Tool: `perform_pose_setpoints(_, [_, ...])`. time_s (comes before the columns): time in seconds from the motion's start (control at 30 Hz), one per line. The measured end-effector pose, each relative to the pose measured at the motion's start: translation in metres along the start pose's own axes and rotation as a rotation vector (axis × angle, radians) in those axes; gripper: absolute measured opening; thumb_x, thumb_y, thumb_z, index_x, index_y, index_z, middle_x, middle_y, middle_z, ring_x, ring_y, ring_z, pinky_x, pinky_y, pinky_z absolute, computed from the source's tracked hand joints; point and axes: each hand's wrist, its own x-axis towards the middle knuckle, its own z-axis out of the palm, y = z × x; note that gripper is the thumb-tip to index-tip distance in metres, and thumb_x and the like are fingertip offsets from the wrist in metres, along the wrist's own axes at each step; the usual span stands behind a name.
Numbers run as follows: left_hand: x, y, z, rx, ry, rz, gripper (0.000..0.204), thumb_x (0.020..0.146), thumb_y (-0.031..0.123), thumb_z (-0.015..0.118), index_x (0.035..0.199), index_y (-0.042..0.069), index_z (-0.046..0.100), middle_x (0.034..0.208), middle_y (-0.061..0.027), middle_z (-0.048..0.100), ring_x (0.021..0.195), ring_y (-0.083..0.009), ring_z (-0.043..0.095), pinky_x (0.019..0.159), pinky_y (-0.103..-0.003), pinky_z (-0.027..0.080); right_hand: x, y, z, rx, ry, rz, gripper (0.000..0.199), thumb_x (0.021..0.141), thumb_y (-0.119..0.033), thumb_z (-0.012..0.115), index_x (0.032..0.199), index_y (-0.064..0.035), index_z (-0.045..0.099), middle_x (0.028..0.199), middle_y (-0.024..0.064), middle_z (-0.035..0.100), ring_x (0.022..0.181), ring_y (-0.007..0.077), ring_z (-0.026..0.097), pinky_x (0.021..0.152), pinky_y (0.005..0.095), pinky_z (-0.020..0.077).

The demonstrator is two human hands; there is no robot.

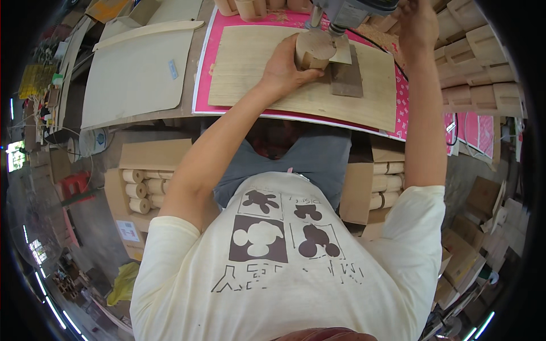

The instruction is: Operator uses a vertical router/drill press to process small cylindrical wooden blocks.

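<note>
My left hand is wrapped around a round wooden block, thumb along its near side. The block stands under the head of a grey drill press, on a pale wooden board. Against its right side lie a small light wood piece and a dark flat plate. My right hand is raised at the top edge, right of the machine head. Its fingers are curled, and what they grip is hidden.
A pink patterned sheet lies under the board. Cut wooden blocks stand at the back, with more stacked at right. A grey cardboard sheet covers the table's left. Cartons of wooden cylinders flank my legs.
</note>
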Motion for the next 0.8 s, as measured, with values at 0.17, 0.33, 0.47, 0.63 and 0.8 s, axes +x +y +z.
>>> perform_pose_setpoints(0.17, [0.004,0.019,0.005,-0.051,-0.057,0.009,0.089,0.079,0.027,0.103,0.154,0.004,0.06,0.144,-0.0225,0.071,0.136,-0.0411,0.067,0.116,-0.048,0.054,0.031,-0.048,0.022,-0.089,-0.125,-0.028,0.044,0.116,-0.044,0.063,0.13,-0.0071,0.083,0.109,0.0,0.081,0.091,0.0105,0.071,0.079,0.03,0.0542])
perform_pose_setpoints(0.33, [0.004,0.014,0.001,0.019,-0.114,-0.04,0.101,0.084,0.027,0.103,0.165,0.001,0.048,0.15,-0.0209,0.067,0.142,-0.0337,0.065,0.122,-0.045,0.051,0.007,-0.059,0.033,-0.166,-0.098,-0.056,0.045,0.117,-0.042,0.06,0.134,-0.0065,0.082,0.113,0.003,0.082,0.1,0.0127,0.073,0.086,0.0301,0.0546])
perform_pose_setpoints(0.47, [0.001,0.014,0.003,0.039,-0.047,-0.019,0.096,0.081,0.027,0.103,0.16,0.003,0.054,0.147,-0.022,0.068,0.138,-0.0383,0.066,0.119,-0.047,0.053,-0.034,-0.089,0.001,-0.189,-0.371,-0.143,0.041,0.119,-0.041,0.057,0.124,-0.0083,0.082,0.111,0.0008,0.079,0.102,0.0103,0.069,0.089,0.0272,0.0517])
perform_pose_setpoints(0.63, [0.003,0.002,0.006,0.014,-0.026,0.026,0.095,0.078,0.03,0.104,0.157,0.005,0.058,0.145,-0.022,0.069,0.136,-0.0411,0.066,0.116,-0.048,0.054,-0.079,-0.054,-0.002,-0.433,-0.065,-0.358,0.037,0.12,-0.033,0.056,0.128,-0.0032,0.077,0.121,0.004,0.078,0.102,0.0122,0.069,0.088,0.0295,0.0533])
perform_pose_setpoints(0.8, [0.002,0.009,0.007,0.082,-0.035,-0.018,0.096,0.078,0.03,0.104,0.157,0.004,0.057,0.148,-0.0224,0.068,0.139,-0.0417,0.065,0.118,-0.049,0.054,-0.121,-0.002,-0.018,-0.464,0.086,-0.526,0.035,0.121,-0.024,0.055,0.135,0.0027,0.074,0.129,0.0115,0.08,0.104,0.0165,0.071,0.094,0.0336,0.0565])
